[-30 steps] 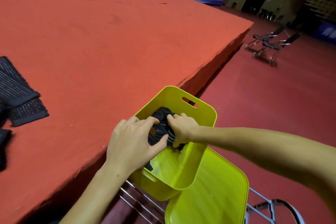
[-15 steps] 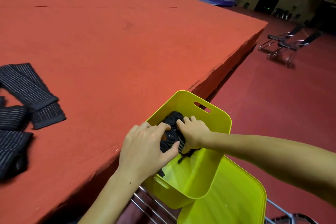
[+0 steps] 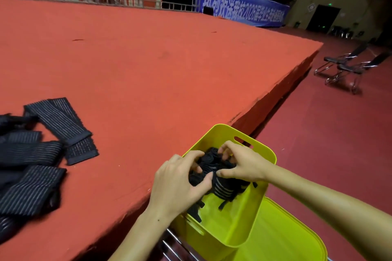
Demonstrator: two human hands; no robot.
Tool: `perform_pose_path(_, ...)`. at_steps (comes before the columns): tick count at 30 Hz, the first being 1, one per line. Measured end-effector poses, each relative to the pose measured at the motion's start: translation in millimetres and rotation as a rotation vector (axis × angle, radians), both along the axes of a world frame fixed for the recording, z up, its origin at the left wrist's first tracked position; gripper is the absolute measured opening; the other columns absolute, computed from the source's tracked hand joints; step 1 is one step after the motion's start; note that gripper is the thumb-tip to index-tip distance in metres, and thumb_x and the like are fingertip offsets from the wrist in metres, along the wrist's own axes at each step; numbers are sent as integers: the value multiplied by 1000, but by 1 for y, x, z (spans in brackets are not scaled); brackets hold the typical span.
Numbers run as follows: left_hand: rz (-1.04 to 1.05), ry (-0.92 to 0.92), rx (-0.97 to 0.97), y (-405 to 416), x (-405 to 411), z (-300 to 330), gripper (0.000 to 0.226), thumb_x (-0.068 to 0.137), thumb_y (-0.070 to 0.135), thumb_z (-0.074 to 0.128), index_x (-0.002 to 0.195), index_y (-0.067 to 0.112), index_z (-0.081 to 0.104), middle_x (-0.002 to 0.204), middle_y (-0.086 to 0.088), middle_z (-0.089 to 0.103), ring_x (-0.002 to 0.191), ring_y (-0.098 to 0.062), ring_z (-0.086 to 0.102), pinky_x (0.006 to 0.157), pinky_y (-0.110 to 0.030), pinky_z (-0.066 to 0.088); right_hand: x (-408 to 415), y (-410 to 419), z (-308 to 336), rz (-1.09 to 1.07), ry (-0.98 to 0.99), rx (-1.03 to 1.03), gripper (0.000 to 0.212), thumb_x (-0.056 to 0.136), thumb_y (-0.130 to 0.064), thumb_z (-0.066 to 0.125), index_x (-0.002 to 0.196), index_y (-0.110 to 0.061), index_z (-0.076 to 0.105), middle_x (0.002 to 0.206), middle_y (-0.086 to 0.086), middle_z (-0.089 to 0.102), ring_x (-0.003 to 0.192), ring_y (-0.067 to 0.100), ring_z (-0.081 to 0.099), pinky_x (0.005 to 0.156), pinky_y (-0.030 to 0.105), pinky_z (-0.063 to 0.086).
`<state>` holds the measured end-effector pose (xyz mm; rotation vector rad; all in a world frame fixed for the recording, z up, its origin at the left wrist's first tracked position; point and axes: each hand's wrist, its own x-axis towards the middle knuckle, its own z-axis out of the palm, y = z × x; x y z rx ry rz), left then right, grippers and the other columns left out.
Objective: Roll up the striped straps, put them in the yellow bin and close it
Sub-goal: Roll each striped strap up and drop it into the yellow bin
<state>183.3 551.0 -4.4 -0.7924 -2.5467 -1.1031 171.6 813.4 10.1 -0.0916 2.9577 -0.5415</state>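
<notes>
Both hands reach into the yellow bin (image 3: pixel 262 216) beside the red stage (image 3: pixel 148 65). The left hand (image 3: pixel 178 184) and right hand (image 3: pixel 241 163) curl their fingers around rolled striped straps (image 3: pixel 220 186) inside it (lid (image 3: pixel 286 246) lying off, underneath). Unrolled straps (image 3: pixel 36 154) lie on the stage, well apart.

The yellow bin (image 3: pixel 257 203) is smooth plastic with a slight sheen, and so is the yellow lid (image 3: pixel 284 237) at its 5 o'clock. The rolled straps (image 3: pixel 220 178) inside it are black woven elastic cloth with pale stripes, matt and ribbed. The loose straps (image 3: pixel 40 154) at 9 o'clock are the same cloth, one with a rougher end patch. The stage (image 3: pixel 148 70) wears a matt red felt-like carpet. The chairs (image 3: pixel 350 68) at 2 o'clock have glossy metal frames. The floor (image 3: pixel 331 133) looks matt dark red.
</notes>
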Motion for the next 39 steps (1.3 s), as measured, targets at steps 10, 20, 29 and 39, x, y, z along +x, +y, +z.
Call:
perform_pose_path(10, 124, -92, 242, -148, 44, 50, 73, 79, 59, 74, 145, 54, 44, 105, 23, 76, 100, -8, 72, 86, -43, 57, 74, -141, 64, 195, 247, -735, 56, 85, -36, 86, 132, -44, 56, 116, -3, 71, 99, 22, 70, 81, 50, 58)
perform_pose_path(20, 629, -38, 127, -394, 137, 49, 71, 79, 66, 68, 144, 51, 44, 101, 24, 76, 85, -3, 72, 80, -44, 60, 64, -369, 38, 517, 175, -903, 59, 82, -41, 85, 132, -45, 55, 107, 2, 76, 83, 18, 72, 75, 36, 58)
perform_pose_path(29, 801, -211, 93, -500, 125, -8, 64, 82, 72, 68, 139, 57, 44, 101, 30, 74, 92, -1, 70, 80, -40, 59, 0, -467, -7, 562, 25, -784, 56, 82, -48, 84, 129, -51, 54, 106, 0, 76, 80, 15, 70, 74, 38, 58)
perform_pose_path(39, 679, -239, -20, -447, 18, -47, 68, 85, 71, 70, 145, 59, 40, 102, 32, 68, 103, 5, 60, 94, -32, 52, -56, -467, -52, 511, 115, -314, 67, 90, -66, 62, 144, -56, 24, 113, -31, 63, 102, -3, 60, 92, 33, 54)
